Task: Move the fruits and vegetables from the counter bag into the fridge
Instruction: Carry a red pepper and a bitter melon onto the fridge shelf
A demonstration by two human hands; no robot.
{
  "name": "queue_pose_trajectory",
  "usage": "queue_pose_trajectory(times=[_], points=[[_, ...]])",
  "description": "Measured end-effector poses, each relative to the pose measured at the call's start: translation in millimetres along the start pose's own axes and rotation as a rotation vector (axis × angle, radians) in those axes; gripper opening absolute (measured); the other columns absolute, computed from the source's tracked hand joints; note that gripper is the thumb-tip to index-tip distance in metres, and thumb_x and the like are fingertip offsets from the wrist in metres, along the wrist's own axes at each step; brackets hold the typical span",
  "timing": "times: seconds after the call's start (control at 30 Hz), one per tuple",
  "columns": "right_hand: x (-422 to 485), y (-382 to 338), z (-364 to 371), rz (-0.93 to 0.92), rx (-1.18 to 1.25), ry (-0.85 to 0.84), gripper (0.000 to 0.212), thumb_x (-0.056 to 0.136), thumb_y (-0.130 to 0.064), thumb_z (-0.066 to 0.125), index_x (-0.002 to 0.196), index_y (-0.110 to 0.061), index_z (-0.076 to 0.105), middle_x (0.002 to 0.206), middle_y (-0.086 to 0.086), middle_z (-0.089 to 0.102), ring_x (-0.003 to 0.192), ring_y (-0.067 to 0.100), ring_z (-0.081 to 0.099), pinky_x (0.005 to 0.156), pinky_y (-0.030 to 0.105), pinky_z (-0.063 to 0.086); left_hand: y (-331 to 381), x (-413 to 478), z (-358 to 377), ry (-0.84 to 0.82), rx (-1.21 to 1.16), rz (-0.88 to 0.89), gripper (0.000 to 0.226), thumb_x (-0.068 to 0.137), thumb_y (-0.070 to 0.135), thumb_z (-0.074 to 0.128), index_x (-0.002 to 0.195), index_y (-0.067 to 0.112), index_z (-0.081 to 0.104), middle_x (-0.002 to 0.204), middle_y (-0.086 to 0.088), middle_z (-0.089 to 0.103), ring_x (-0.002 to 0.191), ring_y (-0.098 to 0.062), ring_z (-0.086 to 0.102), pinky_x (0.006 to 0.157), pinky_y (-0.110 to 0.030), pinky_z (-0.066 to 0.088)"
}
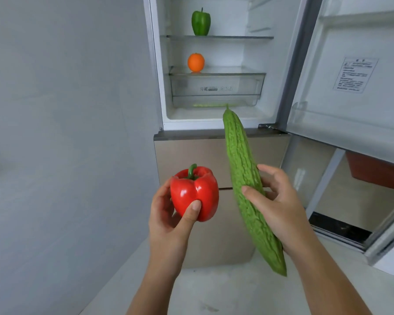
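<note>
Held before open white fridge [256,55], ready for shelving: glossy red bell pepper [195,192] clamped in left hand [168,220] fingers; long bumpy green bitter gourd [237,151] clamped in right hand [280,208] fingers, tip pointing inward.

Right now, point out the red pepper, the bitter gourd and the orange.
red pepper [198,187], head view, on its glossy front face.
bitter gourd [239,155], head view, on its bumpy upper half.
orange [196,62], head view, at the middle of its peel.
</note>
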State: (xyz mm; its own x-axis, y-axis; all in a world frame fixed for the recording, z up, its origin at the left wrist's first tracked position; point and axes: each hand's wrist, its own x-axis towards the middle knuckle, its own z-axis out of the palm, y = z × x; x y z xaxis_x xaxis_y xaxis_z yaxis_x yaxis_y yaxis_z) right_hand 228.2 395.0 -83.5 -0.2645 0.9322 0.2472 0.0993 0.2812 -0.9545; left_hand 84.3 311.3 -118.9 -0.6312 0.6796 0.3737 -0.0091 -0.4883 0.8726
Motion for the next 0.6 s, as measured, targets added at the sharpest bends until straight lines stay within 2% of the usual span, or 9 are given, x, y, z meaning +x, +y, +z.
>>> queue_pose_trajectory(times=[0.07, 0.13, 0.23, 0.37, 0.47, 0.6], points=[[30.7, 7.0, -6.8, 0.013, 0.004, -0.006, 0.037, 0.078, -0.024, 0.068, 0.1, -0.045, 0.047, 0.106, -0.016, 0.058, 0.077, -0.004, 0.061, 0.07, 0.028, 0.05, -13.3, 26.6, 16.2, -0.022, 0.006, 0.006, 0.062, 0.058, 0.035, 0.071, 0.116, 0.026, 0.053, 0.121, 0.008, 0.059, 0.105, -0.01, 0.06, 0.075, -0.025, 0.052], [63.9, 14.5, -15.3, 0.013, -0.005, -0.011, 0.041, 0.078, -0.025, 0.067, 0.11, -0.041, 0.047, 0.108, -0.016, 0.058, 0.076, -0.006, 0.06, 0.068, 0.027, 0.05, -25.7, 55.4, 34.6, -0.036, 0.002, 0.033, 0.061, 0.057, 0.035, 0.071, 0.115, 0.028, 0.053, 0.119, 0.007, 0.059, 0.102, -0.008, 0.06, 0.073, -0.02, 0.051], [115.1, 18.3, -31.1, -0.003, -0.02, -0.028, 0.046, 0.078, -0.026, 0.067, 0.119, -0.037, 0.048, 0.11, -0.014, 0.058, 0.083, 0.0, 0.061, 0.068, 0.026, 0.049, -41.4, 97.7, 67.4, -0.042, 0.006, 0.061, 0.061, 0.057, 0.037, 0.071, 0.115, 0.03, 0.053, 0.119, 0.005, 0.058, 0.102, -0.008, 0.061, 0.073, -0.019, 0.051], [182.8, 12.4, -50.7, -0.065, -0.02, -0.047, 0.04, 0.078, -0.024, 0.068, 0.109, -0.042, 0.05, 0.108, -0.013, 0.059, 0.089, 0.001, 0.06, 0.071, 0.025, 0.048, -54.0, 150.5, 110.2, -0.05, 0.004, 0.106, 0.064, 0.056, 0.036, 0.071, 0.116, 0.03, 0.051, 0.12, 0.008, 0.056, 0.103, -0.004, 0.06, 0.072, -0.018, 0.051], [229.9, 5.0, -58.5, -0.094, -0.034, -0.068, 0.043, 0.077, -0.028, 0.069, 0.112, -0.041, 0.05, 0.108, -0.013, 0.059, 0.092, 0.005, 0.061, 0.077, 0.031, 0.051, -60.6, 187.5, 132.3, -0.066, 0.006, 0.156, 0.063, 0.058, 0.035, 0.071, 0.117, 0.029, 0.051, 0.12, 0.009, 0.056, 0.102, -0.004, 0.059, 0.072, -0.018, 0.051], [280.6, -8.6, -61.4, -0.115, 0.027, -0.106, 0.039, 0.078, -0.024, 0.069, 0.109, -0.042, 0.053, 0.101, -0.017, 0.061, 0.075, -0.004, 0.064, 0.058, 0.015, 0.05, -66.6, 233.4, 148.6, -0.084, 0.03, 0.211, 0.058, 0.06, 0.033, 0.072, 0.114, 0.031, 0.051, 0.117, 0.011, 0.057, 0.102, -0.003, 0.058, 0.074, -0.019, 0.051]])
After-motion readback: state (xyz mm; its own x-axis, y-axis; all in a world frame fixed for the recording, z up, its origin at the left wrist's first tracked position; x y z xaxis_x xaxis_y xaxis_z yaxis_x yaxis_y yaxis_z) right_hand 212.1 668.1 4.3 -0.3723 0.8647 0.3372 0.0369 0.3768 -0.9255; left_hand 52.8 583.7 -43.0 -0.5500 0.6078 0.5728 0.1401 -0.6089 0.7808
